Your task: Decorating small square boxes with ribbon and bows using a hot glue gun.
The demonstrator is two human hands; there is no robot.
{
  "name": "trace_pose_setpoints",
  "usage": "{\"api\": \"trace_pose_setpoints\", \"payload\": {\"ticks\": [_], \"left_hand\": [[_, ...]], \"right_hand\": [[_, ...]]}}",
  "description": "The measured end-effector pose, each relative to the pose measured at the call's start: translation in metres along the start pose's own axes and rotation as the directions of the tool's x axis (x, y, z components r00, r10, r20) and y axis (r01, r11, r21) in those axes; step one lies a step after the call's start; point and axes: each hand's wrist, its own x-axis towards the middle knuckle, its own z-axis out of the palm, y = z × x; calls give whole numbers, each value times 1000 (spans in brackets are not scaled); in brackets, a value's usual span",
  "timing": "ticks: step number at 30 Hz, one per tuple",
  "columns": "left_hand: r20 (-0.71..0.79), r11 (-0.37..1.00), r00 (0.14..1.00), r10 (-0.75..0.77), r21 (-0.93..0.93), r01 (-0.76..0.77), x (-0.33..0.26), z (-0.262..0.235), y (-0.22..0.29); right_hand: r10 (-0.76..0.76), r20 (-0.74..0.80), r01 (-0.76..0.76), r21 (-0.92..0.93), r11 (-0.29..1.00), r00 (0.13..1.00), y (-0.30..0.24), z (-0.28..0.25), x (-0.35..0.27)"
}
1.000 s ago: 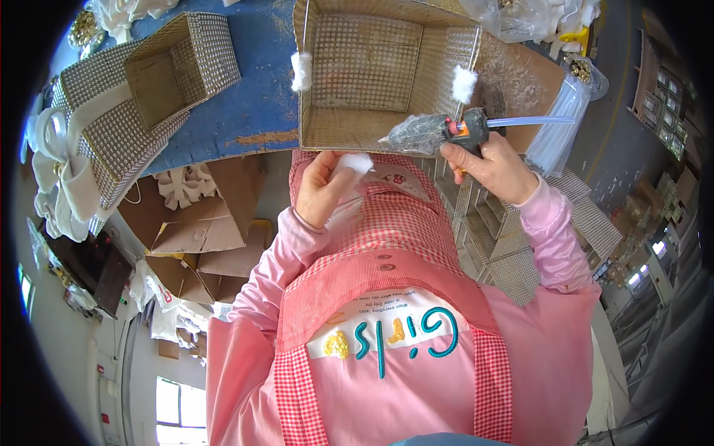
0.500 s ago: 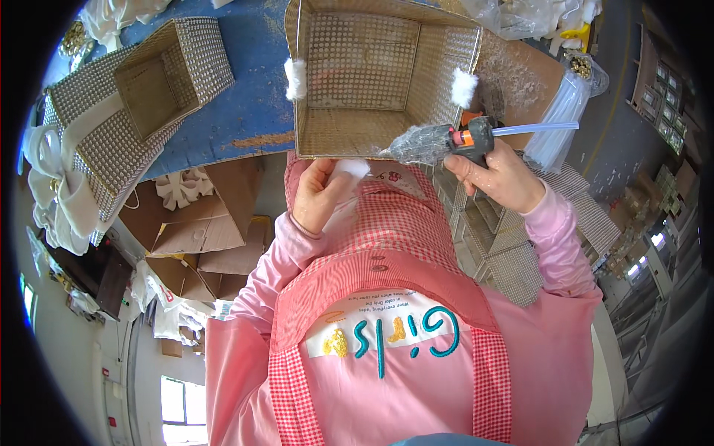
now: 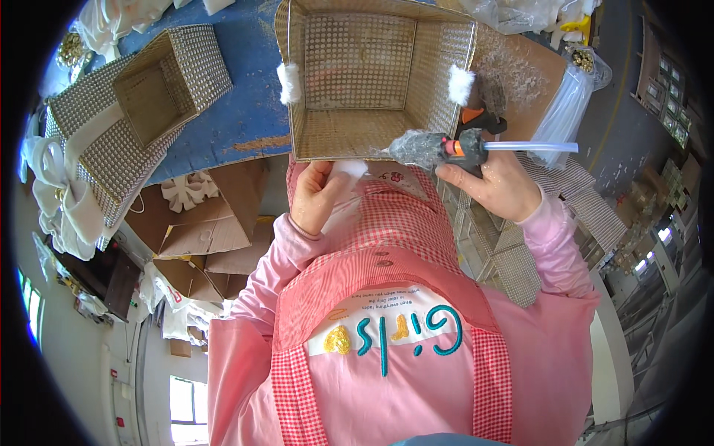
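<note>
"Head view, go. Left hand?"

"Left hand (image 3: 312,199): pinching a white tuft (image 3: 352,168) between thumb and fingers, just under the box's near rim. Fingertips partly hidden, can't tell if they touch the rim."

"Right hand?"

"Right hand (image 3: 502,187): wrapped round the glue gun (image 3: 428,148), handle mostly covered. Nozzle points left, at the box's near rim; touching or not, can't tell. Clear stick (image 3: 532,147) out the gun's back, right of the box."

"And the box itself?"

"Box (image 3: 358,59): near edge of the blue table (image 3: 256,97), straight in front of the person, open side toward them. Dotted walls. White puff (image 3: 288,83) on its left edge, another puff (image 3: 460,85) on its right."

"Left of it?"

"Second box (image 3: 204,61), also dotted. Farther left, a white bow (image 3: 74,204). Below left, a carton (image 3: 212,232), white bows (image 3: 190,191) inside."

"Right of it?"

"Orange-and-black tool (image 3: 485,120), just beside. Brown sheet (image 3: 513,63) there too. Farther right, a clear plastic bundle (image 3: 558,123)."
</note>
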Motion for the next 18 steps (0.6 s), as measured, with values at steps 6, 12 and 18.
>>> {"api": "trace_pose_setpoints", "payload": {"ticks": [6, 12, 18], "left_hand": [[-34, 999, 999, 41, -18, -41, 0, 0, -6], [-25, 998, 998, 53, 38, -52, 1, -3, -10], [-26, 996, 996, 81, 26, -81, 1, -3, -13]], "right_hand": [[53, 34, -56, 89, 994, 998, 1, -5, -10], [54, 33, -59, 154, 986, 998, 4, 6, -10], [54, 2, -53, 167, 985, 999, 6, 7, -17]]}}
